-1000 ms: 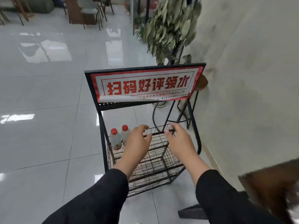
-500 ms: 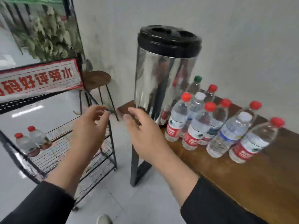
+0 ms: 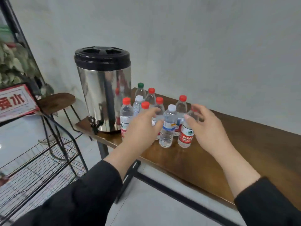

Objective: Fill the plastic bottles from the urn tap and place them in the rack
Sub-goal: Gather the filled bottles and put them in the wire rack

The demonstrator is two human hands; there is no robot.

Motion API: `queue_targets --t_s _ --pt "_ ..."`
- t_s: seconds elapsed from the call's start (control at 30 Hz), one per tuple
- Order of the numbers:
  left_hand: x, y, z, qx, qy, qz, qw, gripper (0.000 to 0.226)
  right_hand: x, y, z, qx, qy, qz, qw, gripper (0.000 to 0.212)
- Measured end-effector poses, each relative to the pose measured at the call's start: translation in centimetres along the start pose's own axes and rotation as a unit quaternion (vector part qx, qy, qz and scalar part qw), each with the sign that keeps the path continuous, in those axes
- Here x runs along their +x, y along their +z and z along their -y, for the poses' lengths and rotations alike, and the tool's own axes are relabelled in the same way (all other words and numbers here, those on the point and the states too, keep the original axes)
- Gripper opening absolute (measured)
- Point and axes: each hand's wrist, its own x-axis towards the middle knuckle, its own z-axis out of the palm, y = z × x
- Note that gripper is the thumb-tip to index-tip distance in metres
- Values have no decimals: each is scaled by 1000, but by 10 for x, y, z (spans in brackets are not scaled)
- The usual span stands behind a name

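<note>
**Two hands reach over the bottles**

In the middle of the frame a bunch of bottles (image 3: 168,126) stands on a brown table (image 3: 244,152); most have red caps, two have white caps, one at the back has a green cap; they stand upright and close together. Just to their left, on the table's left end, stands a shiny urn (image 3: 104,95) with a black lid; its tap (image 3: 95,123) sticks out low on the left side.

The left hand (image 3: 141,128) is in front of the left bottles; its fingers are spread and loose and it holds nothing. The right hand (image 3: 206,128) is beside the bottle on the right end; its fingers are wide and a bit bent; I cannot tell if the thumb touches that bottle.

At the lower left of the frame is the wire rack (image 3: 40,160); above it, at the left edge, is a red and white sign (image 3: 14,101). Both sleeves are black.
</note>
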Motion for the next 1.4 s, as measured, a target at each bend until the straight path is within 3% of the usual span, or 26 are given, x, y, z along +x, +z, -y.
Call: queue_targets --t_s 0.13,0.33,0.5,0.67,0.83,1.07,1.27,1.4 --pt "41 27 -17 76 65 27 995 44 33 -18 -22 -103 21 -8 994 55" --pt "99 51 -38 261 110 98 954 44 87 -18 -37 -223 40 98 969 70" --pt "121 62 -40 363 107 147 914 27 117 -10 -45 -307 47 156 938 46" --pt "119 64 -40 362 109 163 912 27 121 -4 -57 -307 30 132 942 34" --pt "100 39 -42 303 62 166 937 27 114 -16 -41 -271 2 164 949 23" --pt "43 -58 -48 221 -20 95 970 33 92 -17 41 -238 -111 221 939 21" --pt "-29 -158 -5 236 -128 37 963 27 51 46 138 -192 -221 312 904 22" --pt "-78 -213 52 294 -223 11 929 26 24 122 192 -161 -276 372 872 26"
